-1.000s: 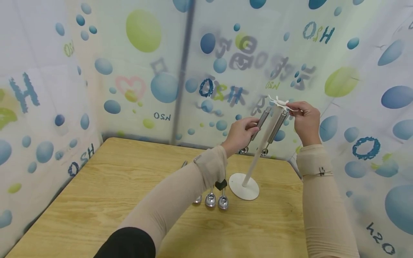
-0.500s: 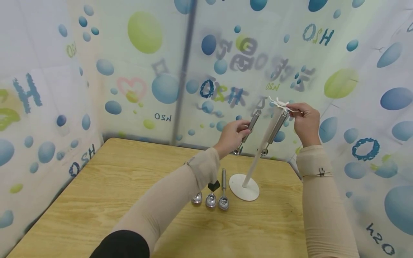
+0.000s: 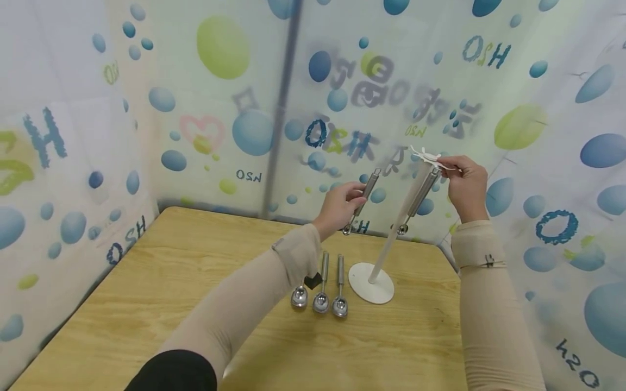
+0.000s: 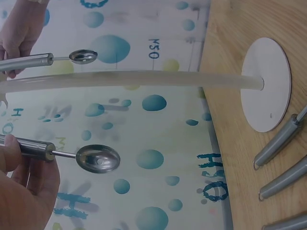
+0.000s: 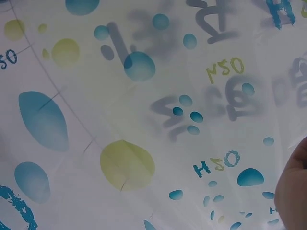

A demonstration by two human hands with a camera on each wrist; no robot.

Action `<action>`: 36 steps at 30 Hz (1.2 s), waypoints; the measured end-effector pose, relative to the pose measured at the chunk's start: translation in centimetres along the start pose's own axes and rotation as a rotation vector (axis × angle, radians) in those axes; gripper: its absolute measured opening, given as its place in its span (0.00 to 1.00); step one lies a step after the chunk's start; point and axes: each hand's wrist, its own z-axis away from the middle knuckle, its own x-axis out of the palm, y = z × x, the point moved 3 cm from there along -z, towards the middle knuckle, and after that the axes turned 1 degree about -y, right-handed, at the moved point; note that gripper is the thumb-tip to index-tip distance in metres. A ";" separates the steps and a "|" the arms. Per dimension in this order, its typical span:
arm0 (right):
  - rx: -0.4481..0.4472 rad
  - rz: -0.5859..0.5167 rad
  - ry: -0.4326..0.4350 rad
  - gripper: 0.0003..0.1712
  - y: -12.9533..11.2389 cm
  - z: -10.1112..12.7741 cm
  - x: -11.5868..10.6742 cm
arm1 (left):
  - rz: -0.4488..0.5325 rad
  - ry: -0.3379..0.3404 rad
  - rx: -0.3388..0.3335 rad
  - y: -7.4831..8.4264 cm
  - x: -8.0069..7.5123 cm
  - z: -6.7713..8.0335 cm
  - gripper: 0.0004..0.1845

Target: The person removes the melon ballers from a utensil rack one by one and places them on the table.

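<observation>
Spoon in your left hand, fingers curled round its handle, has moved left, away from the stand. Your right hand keeps pinching the stand's top hooks.

Three metal scoops lie side by side on the wooden table at lower centre of my head view, bowls toward me, just left of the stand's round base. A curtain printed with blue and green bubbles fills the upper frame.
</observation>
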 end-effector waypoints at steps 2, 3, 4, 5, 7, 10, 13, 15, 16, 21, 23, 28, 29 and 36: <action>0.004 -0.005 -0.002 0.23 0.0 0.0 -0.1 | 0.000 0.002 -0.007 -0.2 -0.2 0.2 0.16; 0.002 -0.006 0.000 0.22 0.0 0.1 -0.1 | 0.006 0.002 -0.009 -0.3 -0.4 0.3 0.17; 0.003 -0.008 0.000 0.22 0.0 0.1 -0.1 | 0.007 0.002 -0.012 -0.4 -0.5 0.4 0.17; 0.003 -0.007 0.001 0.22 0.0 0.1 -0.1 | 0.006 0.003 -0.017 -0.6 -0.6 0.4 0.17; 0.004 -0.005 0.002 0.22 0.0 0.1 -0.1 | 0.005 0.003 -0.027 -0.9 -0.8 0.5 0.17; 0.013 -0.003 0.005 0.21 0.0 0.1 -0.2 | -0.008 0.004 -0.034 -1.5 -1.3 0.6 0.17; 0.026 -0.008 0.004 0.21 0.1 0.0 -0.2 | -0.023 0.012 -0.033 -2.0 -1.8 0.8 0.17; 0.034 -0.016 0.002 0.21 0.1 0.0 -0.2 | -0.028 0.015 -0.034 -2.3 -2.2 0.9 0.17; 0.038 -0.020 0.001 0.21 0.1 0.0 -0.2 | -0.029 0.017 -0.036 -2.4 -2.4 1.0 0.18; 0.053 -0.046 -0.005 0.22 0.1 0.0 -0.2 | -0.038 0.033 -0.061 -3.2 -3.3 1.5 0.17; 0.054 -0.054 -0.004 0.22 0.2 0.0 -0.1 | -0.051 0.041 -0.073 -3.6 -3.6 1.7 0.17; 0.049 -0.062 0.001 0.22 0.3 0.0 0.0 | -0.094 0.055 -0.101 -4.6 -4.8 2.3 0.17; 0.048 -0.063 0.001 0.22 0.3 0.0 0.0 | -0.102 0.057 -0.105 -4.8 -5.0 2.4 0.17; 0.045 -0.060 -0.010 0.23 -0.1 0.1 0.2 | -0.130 0.073 -0.141 -6.8 -7.0 3.1 0.16</action>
